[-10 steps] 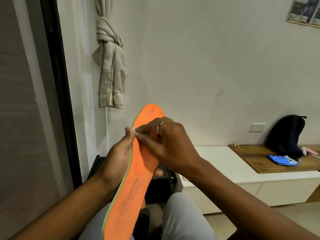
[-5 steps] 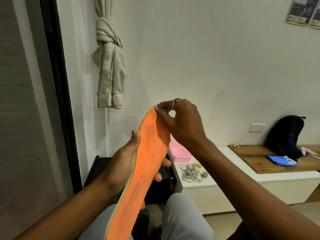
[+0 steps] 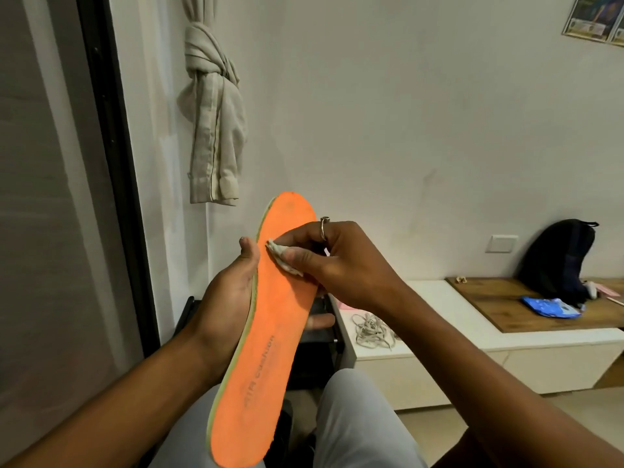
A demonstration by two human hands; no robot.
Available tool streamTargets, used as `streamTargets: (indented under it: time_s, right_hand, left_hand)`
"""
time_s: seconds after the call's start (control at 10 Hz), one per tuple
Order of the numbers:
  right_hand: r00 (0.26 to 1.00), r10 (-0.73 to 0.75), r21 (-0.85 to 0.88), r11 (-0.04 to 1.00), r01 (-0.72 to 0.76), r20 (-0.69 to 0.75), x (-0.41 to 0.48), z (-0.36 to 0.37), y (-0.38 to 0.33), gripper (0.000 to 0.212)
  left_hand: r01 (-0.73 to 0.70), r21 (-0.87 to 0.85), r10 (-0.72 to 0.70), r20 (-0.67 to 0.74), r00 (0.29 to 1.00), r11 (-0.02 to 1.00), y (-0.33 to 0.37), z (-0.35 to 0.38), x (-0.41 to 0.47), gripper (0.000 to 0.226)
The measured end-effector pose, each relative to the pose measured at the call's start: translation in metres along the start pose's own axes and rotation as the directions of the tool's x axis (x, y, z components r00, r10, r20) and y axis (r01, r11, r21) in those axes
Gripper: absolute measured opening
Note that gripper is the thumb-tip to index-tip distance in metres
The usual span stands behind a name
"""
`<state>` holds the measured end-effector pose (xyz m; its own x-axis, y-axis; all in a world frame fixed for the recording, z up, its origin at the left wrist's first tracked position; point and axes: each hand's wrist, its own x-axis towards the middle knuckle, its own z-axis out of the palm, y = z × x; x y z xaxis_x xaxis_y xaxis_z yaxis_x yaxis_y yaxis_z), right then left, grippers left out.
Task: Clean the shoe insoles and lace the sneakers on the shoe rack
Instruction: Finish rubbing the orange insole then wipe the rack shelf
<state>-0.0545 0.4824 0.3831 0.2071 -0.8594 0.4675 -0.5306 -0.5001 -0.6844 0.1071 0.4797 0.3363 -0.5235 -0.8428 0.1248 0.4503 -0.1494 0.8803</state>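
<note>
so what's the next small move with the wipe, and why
Probably draw the wipe down the insole toward the heel. The right hand pinches it against the forefoot, the left hand grips the insole from behind, and the long stretch below the wipe lies bare.

A beige curtain (image 3: 214, 116), tied in a knot, hangs against the white wall (image 3: 405, 113) beside a dark door frame (image 3: 111, 163). A low white cabinet (image 3: 456, 332) runs along the wall at right, with a wooden top (image 3: 499, 309) on its far portion. A black backpack (image 3: 557, 258) stands on the wood, with a blue packet (image 3: 550, 307) lying just in front of it. A white wall plate (image 3: 501, 243) sits left of the backpack. Framed pictures (image 3: 594, 18) hang at upper right, partly cut off.
</note>
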Motion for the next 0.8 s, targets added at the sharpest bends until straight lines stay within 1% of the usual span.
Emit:
streamTargets:
  time_s: [0.1,0.2,0.3,0.4,0.5,0.6,0.7,0.8]
  right_hand:
    - [0.993,-0.057,-0.174,0.984,0.038,-0.108,0.003,0.002,0.009,0.014]
    - [0.949,-0.186,-0.345,0.934,0.091,-0.254,0.003,0.008,0.018,0.021]
    - [0.897,-0.311,-0.374,0.909,0.184,-0.313,-0.003,0.020,0.016,0.019]
    - [0.860,-0.413,-0.538,0.817,0.206,-0.298,-0.007,0.033,0.016,0.018]
    - [0.903,-0.329,-0.531,0.835,0.142,-0.276,-0.007,0.031,0.015,0.023]
    - [0.930,-0.268,-0.505,0.856,0.109,-0.253,-0.002,0.022,0.014,0.020]
    - [0.934,-0.268,-0.458,0.879,0.135,-0.238,0.004,0.015,0.015,0.016]
    - [0.928,-0.339,-0.395,0.882,0.257,-0.153,-0.007,0.028,0.006,0.016]
  left_hand:
    - [0.051,-0.050,-0.051,0.005,0.999,0.997,0.000,-0.005,0.004,0.061]
    - [0.064,-0.068,-0.064,0.001,0.998,0.996,0.006,-0.006,0.001,0.063]
    - [0.046,-0.086,-0.052,-0.073,0.996,0.995,0.005,-0.008,0.003,0.066]
    - [-0.092,0.188,0.118,-0.133,0.984,0.978,-0.005,-0.026,0.014,0.091]
    - [-0.141,0.251,0.168,-0.091,0.982,0.958,-0.008,-0.031,0.015,0.105]
    - [-0.123,0.198,0.143,-0.091,0.986,0.973,-0.008,-0.027,0.016,0.110]
    - [-0.128,0.220,0.152,-0.096,0.984,0.967,-0.007,-0.024,0.013,0.109]
    - [-0.077,0.172,0.103,-0.149,0.983,0.982,-0.004,-0.026,0.015,0.098]
